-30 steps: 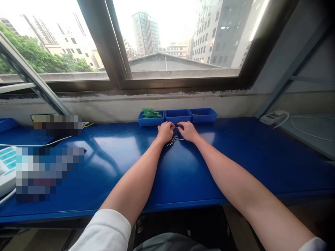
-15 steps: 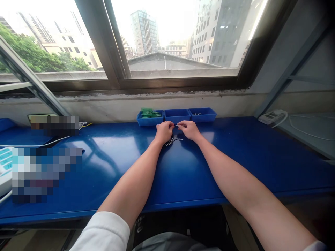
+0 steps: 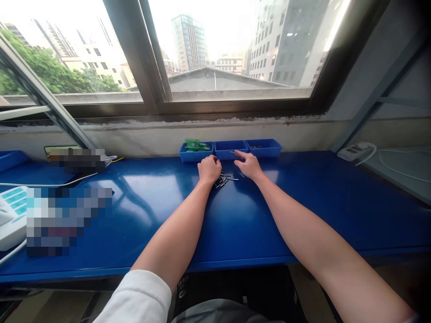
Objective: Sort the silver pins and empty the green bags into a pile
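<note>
My right hand [image 3: 249, 166] is at the front edge of the middle blue bin [image 3: 230, 146]. A thin metal rod [image 3: 232, 151] pokes out to the left from its fingertips. My left hand [image 3: 209, 169] is lowered over a small pile of thin dark and silvery metal rods [image 3: 221, 180] on the blue table. Its fingers are curled, and their tips are mostly hidden, so whether a rod lies in them does not show.
A blue bin with a green plastic bag [image 3: 197, 145] stands left of the middle one. The right blue bin [image 3: 267, 148] holds small metal parts. Far left are a white power strip [image 3: 13, 215], cables and blurred objects. A white device [image 3: 356, 150] lies far right.
My hands have come apart after meeting at a thin rod. The right one moved slightly up toward the middle bin with it, while the left one dropped to the pile.
</note>
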The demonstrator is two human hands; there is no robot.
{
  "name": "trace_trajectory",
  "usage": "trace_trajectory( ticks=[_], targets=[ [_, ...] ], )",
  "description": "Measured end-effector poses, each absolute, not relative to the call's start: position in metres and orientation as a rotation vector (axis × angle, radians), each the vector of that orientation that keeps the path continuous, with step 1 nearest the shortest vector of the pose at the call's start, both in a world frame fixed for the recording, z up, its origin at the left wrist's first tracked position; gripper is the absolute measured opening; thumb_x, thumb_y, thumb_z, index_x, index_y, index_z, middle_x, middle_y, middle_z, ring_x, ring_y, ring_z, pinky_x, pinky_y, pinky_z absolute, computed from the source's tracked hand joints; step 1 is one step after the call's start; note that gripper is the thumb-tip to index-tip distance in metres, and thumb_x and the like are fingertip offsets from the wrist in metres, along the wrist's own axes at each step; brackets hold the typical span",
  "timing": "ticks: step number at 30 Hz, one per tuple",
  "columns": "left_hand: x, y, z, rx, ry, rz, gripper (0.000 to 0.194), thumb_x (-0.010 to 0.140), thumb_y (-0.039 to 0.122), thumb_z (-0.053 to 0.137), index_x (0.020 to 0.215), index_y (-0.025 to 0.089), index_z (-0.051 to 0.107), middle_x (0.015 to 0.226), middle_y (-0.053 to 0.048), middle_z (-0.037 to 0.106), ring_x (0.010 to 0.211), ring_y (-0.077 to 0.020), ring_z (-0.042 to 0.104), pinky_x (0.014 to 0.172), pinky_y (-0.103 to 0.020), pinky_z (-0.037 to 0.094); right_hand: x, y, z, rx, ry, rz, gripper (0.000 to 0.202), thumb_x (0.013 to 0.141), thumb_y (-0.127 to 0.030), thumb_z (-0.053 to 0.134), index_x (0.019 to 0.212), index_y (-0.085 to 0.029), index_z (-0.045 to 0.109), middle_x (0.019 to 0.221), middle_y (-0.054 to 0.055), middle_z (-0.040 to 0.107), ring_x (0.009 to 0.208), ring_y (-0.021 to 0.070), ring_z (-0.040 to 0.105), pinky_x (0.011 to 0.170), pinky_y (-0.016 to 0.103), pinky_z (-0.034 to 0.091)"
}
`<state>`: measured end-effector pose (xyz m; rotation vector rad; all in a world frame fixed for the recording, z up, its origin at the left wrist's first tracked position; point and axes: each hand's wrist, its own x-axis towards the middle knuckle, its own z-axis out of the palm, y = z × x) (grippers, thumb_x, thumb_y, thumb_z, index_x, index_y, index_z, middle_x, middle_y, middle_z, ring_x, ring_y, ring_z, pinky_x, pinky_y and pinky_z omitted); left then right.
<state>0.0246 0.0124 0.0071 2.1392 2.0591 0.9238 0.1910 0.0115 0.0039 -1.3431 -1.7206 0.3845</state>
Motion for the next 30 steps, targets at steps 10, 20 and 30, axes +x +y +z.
trace_trajectory(
  ticks=[10, 20, 30],
  targets=[
    [0.027, 0.013, 0.002, 2.233, 1.978, 0.760, 0.031, 0.086, 0.035, 0.040, 0.094, 0.019, 0.065, 0.101, -0.010, 0.066, 0.097, -0.0236, 0.059, 0.082, -0.032, 0.044, 0.196, 0.016, 0.000, -1.711, -1.898, 0.015, 0.079, 0.076, -0.037, 0.052, 0.146, -0.023, 0.021, 0.152, 0.001, 0.024, 0.111, 0.0336, 0.034, 0.092, 0.052, 0.036],
    [0.030, 0.009, 0.002, 2.307, 1.920, 0.748, 0.034, 0.086, 0.039, 0.040, 0.092, 0.017, 0.066, 0.101, -0.012, 0.064, 0.096, -0.0252, 0.057, 0.081, -0.034, 0.044, 0.203, 0.018, -0.004, -1.806, -1.923, 0.034, 0.078, 0.077, -0.043, 0.051, 0.146, -0.023, 0.021, 0.153, 0.005, 0.020, 0.115, 0.0363, 0.034, 0.092, 0.052, 0.036],
    [0.037, 0.002, 0.002, 2.434, 1.987, 0.635, 0.033, 0.087, 0.035, 0.039, 0.100, 0.017, 0.063, 0.108, -0.015, 0.059, 0.106, -0.0300, 0.051, 0.088, -0.042, 0.040, 0.185, 0.009, 0.001, -1.595, -1.864, -0.073, 0.055, 0.075, -0.033, 0.054, 0.128, -0.018, 0.048, 0.136, 0.013, 0.042, 0.114, 0.0330, 0.038, 0.092, 0.047, 0.037]
  ],
)
